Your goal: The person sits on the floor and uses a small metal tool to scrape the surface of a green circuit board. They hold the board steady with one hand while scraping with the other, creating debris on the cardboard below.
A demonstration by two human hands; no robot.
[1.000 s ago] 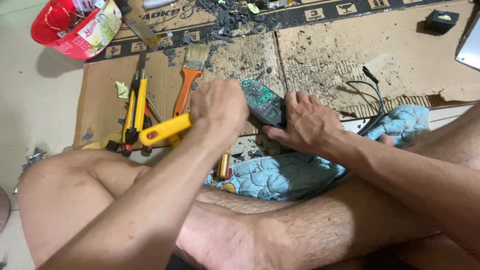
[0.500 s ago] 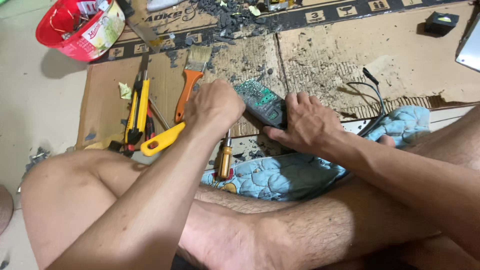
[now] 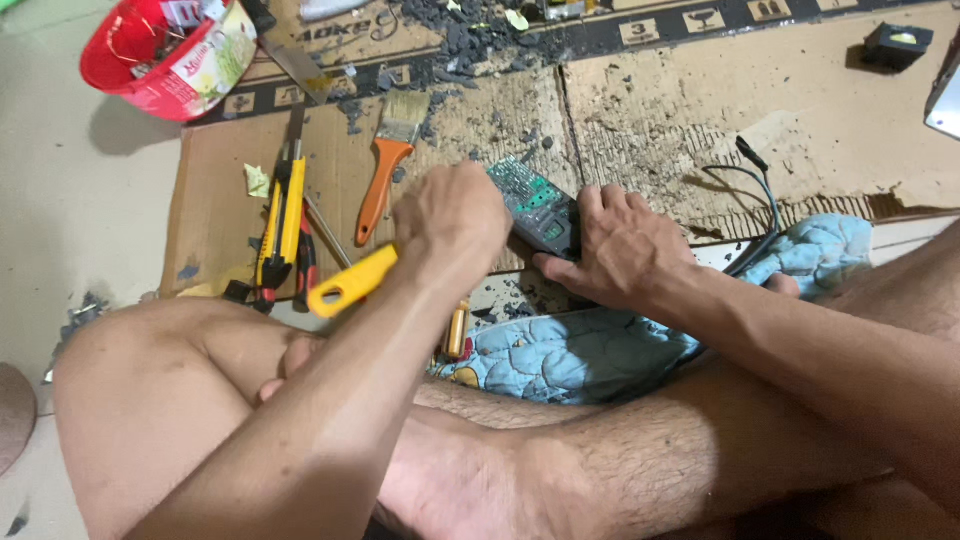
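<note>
My left hand is closed around a tool with a yellow handle. The handle sticks out down and to the left, and the tool's tip is hidden behind my fingers at the green circuit board. My right hand presses on the near right side of the board and holds it on the cardboard. Black wires run off to the right of the board. My bare crossed legs fill the lower part of the view.
A blue patterned cloth lies under my right wrist. An orange-handled brush, a yellow utility knife, red-handled pliers and an amber screwdriver lie to the left. A red bucket stands far left, dark debris and a small black box at the back.
The free end of the yellow handle has dipped lower and shifted slightly right as my left hand worked at the board. My right hand has stayed on the board.
</note>
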